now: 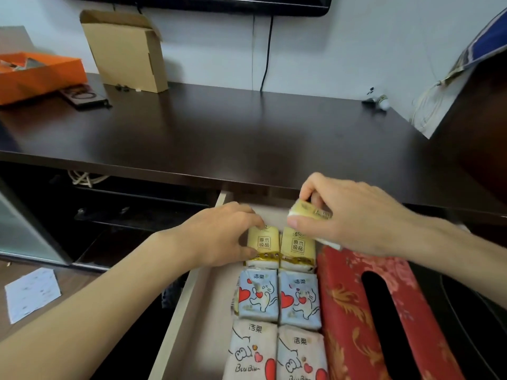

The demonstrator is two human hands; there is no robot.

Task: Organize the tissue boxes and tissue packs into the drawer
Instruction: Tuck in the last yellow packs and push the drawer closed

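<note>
Your two hands are at the back of the open drawer, one on a stowed yellow pack, one holding another above it.

Your left hand (pixel 219 237) rests on the left yellow pack (pixel 262 246) in the back row, fingers curled together over its top and thumb pressed on its left side. Your right hand (pixel 354 218) pinches a third yellow pack (pixel 307 211) between thumb and bent fingers, held tilted above the right yellow pack (pixel 297 248). In the drawer (pixel 178 319) the packs sit in two columns: the yellow pair at the back, two blue cat packs (pixel 278 294) in front of them, two white heart packs (pixel 274 352) nearest you. The red tissue box (pixel 348 311) lies lengthwise along their right side, touching them. On the dark tabletop (pixel 233 133) stand a cardboard box (pixel 126 50) and an orange box (pixel 38 75).
</note>
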